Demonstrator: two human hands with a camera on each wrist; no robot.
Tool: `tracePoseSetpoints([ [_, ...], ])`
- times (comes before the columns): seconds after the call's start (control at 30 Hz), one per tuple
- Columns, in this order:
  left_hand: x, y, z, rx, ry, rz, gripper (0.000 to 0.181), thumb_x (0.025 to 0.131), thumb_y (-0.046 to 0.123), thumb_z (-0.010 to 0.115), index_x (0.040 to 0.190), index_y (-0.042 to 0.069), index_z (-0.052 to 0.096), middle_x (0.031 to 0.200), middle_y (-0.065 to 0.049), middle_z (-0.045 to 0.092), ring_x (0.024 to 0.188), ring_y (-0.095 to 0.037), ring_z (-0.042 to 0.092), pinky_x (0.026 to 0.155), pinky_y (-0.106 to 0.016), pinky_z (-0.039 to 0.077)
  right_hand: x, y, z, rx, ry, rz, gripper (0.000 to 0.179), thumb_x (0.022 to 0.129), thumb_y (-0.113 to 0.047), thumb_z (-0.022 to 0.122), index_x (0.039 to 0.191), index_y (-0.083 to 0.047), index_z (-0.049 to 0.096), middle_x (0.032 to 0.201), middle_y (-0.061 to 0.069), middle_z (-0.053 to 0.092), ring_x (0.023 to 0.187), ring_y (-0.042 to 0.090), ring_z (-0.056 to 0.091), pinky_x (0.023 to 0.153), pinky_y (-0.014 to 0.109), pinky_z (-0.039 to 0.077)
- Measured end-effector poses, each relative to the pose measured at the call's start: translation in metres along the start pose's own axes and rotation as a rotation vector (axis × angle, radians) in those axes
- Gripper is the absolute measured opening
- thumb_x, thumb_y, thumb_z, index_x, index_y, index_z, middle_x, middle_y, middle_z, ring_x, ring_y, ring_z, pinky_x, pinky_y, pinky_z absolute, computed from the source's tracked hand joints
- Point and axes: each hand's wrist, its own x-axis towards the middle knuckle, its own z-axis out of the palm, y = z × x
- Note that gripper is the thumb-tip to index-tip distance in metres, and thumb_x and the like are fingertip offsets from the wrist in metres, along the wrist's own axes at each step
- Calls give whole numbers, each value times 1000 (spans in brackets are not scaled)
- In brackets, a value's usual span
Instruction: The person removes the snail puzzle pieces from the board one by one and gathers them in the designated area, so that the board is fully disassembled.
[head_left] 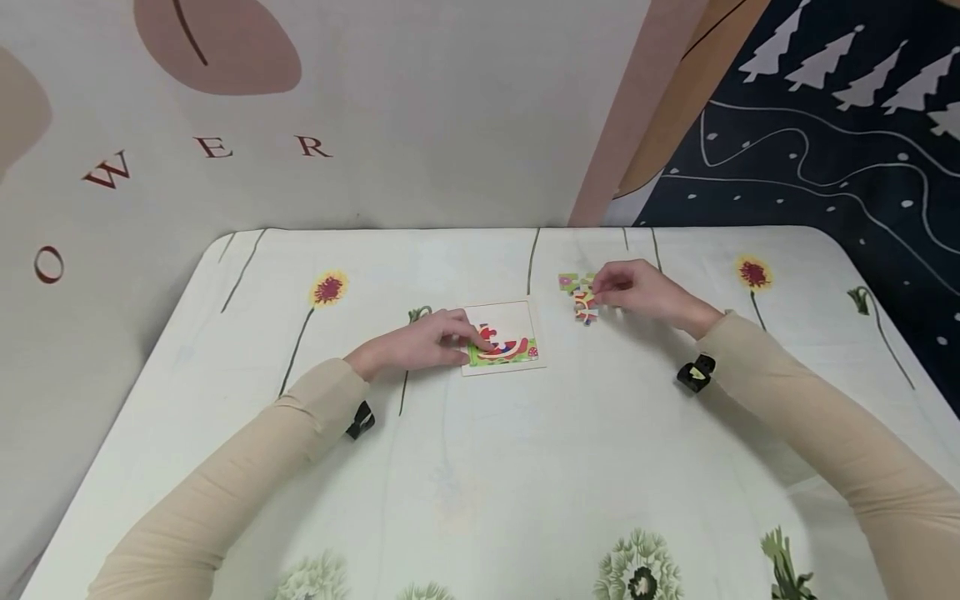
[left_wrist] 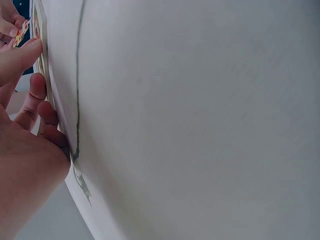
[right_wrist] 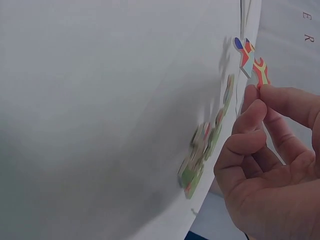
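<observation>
A square puzzle board (head_left: 504,315) with a thin frame lies on the table. Red, white and green puzzle pieces (head_left: 517,352) fill its near part. My left hand (head_left: 423,342) rests at the board's left side, a finger touching the pieces and other fingertips at the edge. To the right of the board, my right hand (head_left: 637,287) pinches puzzle pieces (right_wrist: 260,70) in red, yellow and blue that look joined, between thumb and finger. They are raised off the table. Just beside them lie loose green puzzle pieces (head_left: 567,282), seen edge-on in the right wrist view.
A white cloth (head_left: 480,467) printed with flowers and stems covers the table. Behind it hangs a pale printed backdrop (head_left: 450,108) with letters, and a dark one (head_left: 825,150) with trees at the right. Black wrist cameras sit under both sleeves.
</observation>
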Motion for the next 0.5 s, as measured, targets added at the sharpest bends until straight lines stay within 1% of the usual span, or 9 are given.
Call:
tracePoseSetpoints([
  [0.1,0,0,0,-3,1,-10,29,88,3,67,116,11,71,103,-1,56,97,-22,44,83,-37,35,0,3,-2,-12,2,22,15,92,-9,65,102,2,64,96,12,63,83,21,52,69,26,40],
  [0.23,0,-1,0,-1,1,-14,29,88,3,67,116,10,71,103,-1,56,96,-22,44,82,-36,35,-2,5,-6,-25,1,50,16,92,-11,65,104,1,64,96,13,63,82,22,51,67,26,40],
  [0.33,0,-1,0,2,1,-19,29,88,3,67,116,10,71,104,-1,56,97,-22,44,84,-37,35,-2,6,-8,-32,-2,60,18,93,-11,64,106,2,63,96,13,62,81,23,51,65,26,40],
  [0.5,1,-1,0,6,2,-24,29,88,3,66,116,10,71,105,-1,56,99,-22,44,86,-38,34,-3,7,-10,-36,13,76,17,94,-9,62,107,2,64,97,12,62,83,24,51,65,27,40],
])
